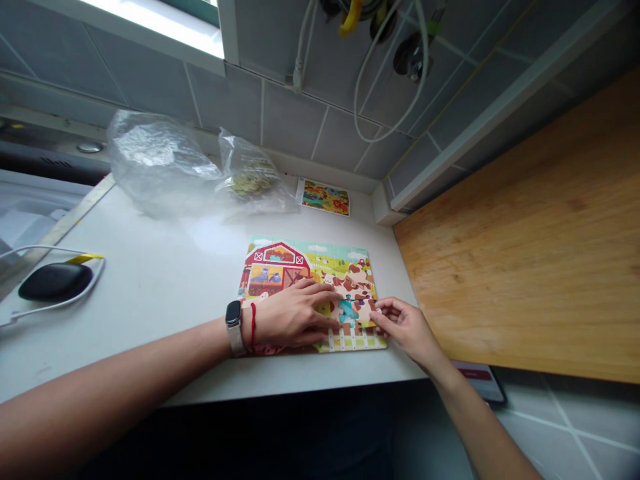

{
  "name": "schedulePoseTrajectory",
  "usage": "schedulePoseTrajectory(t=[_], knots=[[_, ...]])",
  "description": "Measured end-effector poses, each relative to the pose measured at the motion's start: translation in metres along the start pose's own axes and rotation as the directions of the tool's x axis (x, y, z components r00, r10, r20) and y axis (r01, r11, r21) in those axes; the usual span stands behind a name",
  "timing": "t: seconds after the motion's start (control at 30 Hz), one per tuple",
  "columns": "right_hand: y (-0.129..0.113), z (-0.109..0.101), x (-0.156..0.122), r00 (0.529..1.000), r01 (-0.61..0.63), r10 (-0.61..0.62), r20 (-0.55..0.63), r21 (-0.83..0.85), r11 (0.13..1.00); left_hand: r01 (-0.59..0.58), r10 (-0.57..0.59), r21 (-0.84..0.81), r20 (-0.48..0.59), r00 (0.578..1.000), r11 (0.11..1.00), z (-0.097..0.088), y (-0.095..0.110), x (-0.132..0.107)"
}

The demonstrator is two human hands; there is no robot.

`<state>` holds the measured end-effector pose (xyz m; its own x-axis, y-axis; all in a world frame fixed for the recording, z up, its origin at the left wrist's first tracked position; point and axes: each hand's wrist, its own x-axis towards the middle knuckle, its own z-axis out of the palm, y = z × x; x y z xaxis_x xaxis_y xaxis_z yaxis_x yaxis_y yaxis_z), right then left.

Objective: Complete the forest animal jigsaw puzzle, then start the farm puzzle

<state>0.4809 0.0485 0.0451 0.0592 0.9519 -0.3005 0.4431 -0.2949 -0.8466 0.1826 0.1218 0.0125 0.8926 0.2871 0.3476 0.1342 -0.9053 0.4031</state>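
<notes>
A farm-scene jigsaw puzzle (340, 257) with a red barn and cows lies on the white counter. My left hand (300, 310) rests flat across its middle and lower left, fingers stretched out to the right; what lies under the palm is hidden. At the puzzle's right side my right hand (403, 327) pinches a puzzle piece (367, 312) with brown and cream cow patches between thumb and fingers. Left of that piece, a turquoise gap (347, 312) shows in the picture, close to my left fingertips.
Clear plastic bags (165, 160) lie at the back; one holds something yellow-green (253, 180). A small picture card (324, 197) lies near the wall. A black rounded device (56, 281) with a white cable sits at left. A wooden panel (525, 233) borders the counter at right.
</notes>
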Motion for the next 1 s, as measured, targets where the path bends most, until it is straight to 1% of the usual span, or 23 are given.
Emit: schedulePoseTrajectory(t=[0.07,0.13,0.27,0.37,0.47,0.6,0.73,0.8,1.0], knots=[[-0.002,0.007,-0.001,0.997,-0.083,0.082,0.014,0.149,0.985,-0.003,0.003,0.002,-0.003,1.000,1.000,0.001,0.000,0.000],[-0.007,0.013,-0.003,0.991,-0.131,0.129,0.024,0.230,0.964,-0.008,0.008,0.000,-0.012,1.000,1.000,0.001,-0.001,-0.001],[-0.014,0.021,-0.008,0.985,-0.173,0.170,0.036,0.256,0.951,-0.003,0.003,0.001,-0.011,1.000,1.000,0.001,-0.001,-0.002],[-0.015,0.025,-0.009,0.987,-0.162,0.162,0.018,0.231,0.959,-0.004,0.004,0.004,-0.005,1.000,1.000,0.001,0.000,-0.002],[-0.014,0.028,-0.007,0.989,-0.141,0.145,-0.010,0.166,0.976,-0.011,0.011,0.004,-0.021,1.000,1.000,0.001,0.000,-0.001],[-0.015,0.030,-0.003,0.994,-0.079,0.086,-0.064,0.103,0.991,-0.012,0.012,0.011,-0.017,1.000,1.000,0.001,0.000,-0.001],[-0.015,0.031,0.006,0.995,-0.074,0.081,-0.066,0.103,0.992,-0.018,0.019,0.009,-0.031,0.999,1.000,0.001,-0.001,-0.001],[-0.013,0.031,0.011,0.996,-0.050,0.056,-0.068,0.087,0.995,-0.021,0.021,0.014,-0.031,0.999,1.000,0.001,-0.001,-0.001],[-0.005,0.028,0.020,0.994,0.035,-0.043,-0.096,-0.086,0.996,-0.022,0.022,0.012,-0.032,0.999,1.000,0.001,0.000,-0.001]])
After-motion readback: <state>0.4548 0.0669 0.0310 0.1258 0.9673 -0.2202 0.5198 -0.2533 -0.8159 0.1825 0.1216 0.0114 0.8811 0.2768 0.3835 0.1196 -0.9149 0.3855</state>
